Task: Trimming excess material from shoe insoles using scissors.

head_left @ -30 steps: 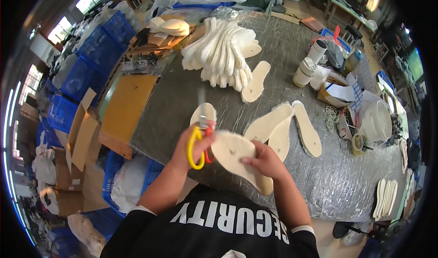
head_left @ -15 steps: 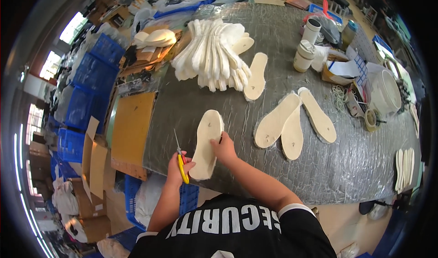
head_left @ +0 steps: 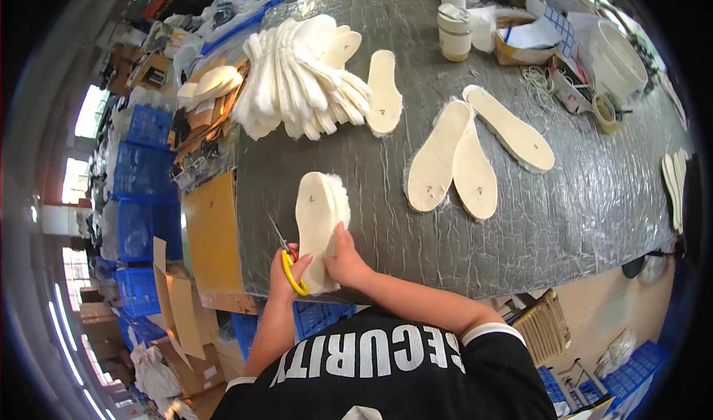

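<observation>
Insole (head_left: 315, 216): positioned at the near side of the table (head_left: 356, 167), between my hands, white fleece along its right edge. Left to right: a board (head_left: 210, 234) lies flat. My left hand (head_left: 283, 277) is curled round the scissors (head_left: 294, 274), blades pointing away from me. A pile (head_left: 290, 78) of insoles lies beyond. My right hand (head_left: 347, 262) touches the insole's right edge; finger closure cannot be told. Farther right: three insoles (head_left: 432, 164), then a bucket (head_left: 620, 60).
</observation>
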The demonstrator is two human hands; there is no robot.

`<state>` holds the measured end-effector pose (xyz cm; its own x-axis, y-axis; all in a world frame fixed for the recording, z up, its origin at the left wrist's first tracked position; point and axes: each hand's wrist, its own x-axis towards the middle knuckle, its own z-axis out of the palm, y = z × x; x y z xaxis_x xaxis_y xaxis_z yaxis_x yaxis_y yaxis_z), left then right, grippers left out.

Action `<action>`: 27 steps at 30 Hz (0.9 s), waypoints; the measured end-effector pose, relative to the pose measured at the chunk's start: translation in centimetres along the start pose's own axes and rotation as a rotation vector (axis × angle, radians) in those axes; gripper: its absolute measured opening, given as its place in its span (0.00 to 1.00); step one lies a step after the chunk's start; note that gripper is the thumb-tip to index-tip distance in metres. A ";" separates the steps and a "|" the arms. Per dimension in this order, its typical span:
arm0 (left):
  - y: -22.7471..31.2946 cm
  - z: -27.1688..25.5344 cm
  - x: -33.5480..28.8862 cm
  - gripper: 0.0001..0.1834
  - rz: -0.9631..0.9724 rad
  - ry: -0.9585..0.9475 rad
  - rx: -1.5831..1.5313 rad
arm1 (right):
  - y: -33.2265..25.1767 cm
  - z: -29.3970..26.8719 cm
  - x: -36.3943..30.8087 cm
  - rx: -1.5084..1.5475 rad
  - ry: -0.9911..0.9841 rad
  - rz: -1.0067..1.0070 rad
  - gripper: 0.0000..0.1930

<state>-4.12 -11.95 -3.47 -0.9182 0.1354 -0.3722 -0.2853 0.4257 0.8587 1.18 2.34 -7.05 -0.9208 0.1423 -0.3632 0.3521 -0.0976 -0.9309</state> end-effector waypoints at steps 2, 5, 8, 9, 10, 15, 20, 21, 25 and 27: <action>-0.3 -0.8 0.7 0.20 0.048 -0.056 -0.104 | -0.7 1.2 0.3 0.020 -0.041 0.038 0.43; 0.6 -1.3 1.3 0.21 0.085 -0.074 0.016 | -1.1 1.7 0.9 0.076 -0.061 0.033 0.43; 0.5 -2.1 2.6 0.20 0.174 -0.113 0.168 | -0.7 1.9 1.5 0.071 -0.045 0.008 0.43; 0.4 -2.2 3.0 0.19 0.227 -0.128 0.265 | -0.5 1.8 1.5 0.056 -0.033 -0.015 0.43; 0.2 -2.5 3.1 0.19 0.231 -0.137 0.252 | -0.1 1.7 1.4 0.044 -0.023 -0.013 0.43; 1.8 -2.9 1.6 0.17 0.271 0.070 0.425 | -0.1 -3.8 -0.7 -0.242 -0.088 -0.242 0.33; 1.8 -5.7 1.0 0.18 0.271 0.245 0.298 | -2.9 -15.9 0.7 -1.281 0.129 -0.272 0.16; 2.7 -5.6 0.6 0.18 0.258 0.277 0.277 | -2.4 -18.2 1.4 -1.434 0.257 -0.294 0.22; 3.2 -4.6 -0.9 0.17 0.354 0.313 0.213 | -3.0 -24.5 5.2 -1.579 0.093 -0.247 0.28; 4.7 -2.6 -2.8 0.18 0.358 0.296 0.179 | -3.9 -24.9 6.3 -1.628 0.003 -0.242 0.25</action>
<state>-3.63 -12.65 2.51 -0.9960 0.0521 0.0730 0.0896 0.5493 0.8308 -1.76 28.17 -6.71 -0.9775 0.0011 -0.2108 0.0059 0.9997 -0.0217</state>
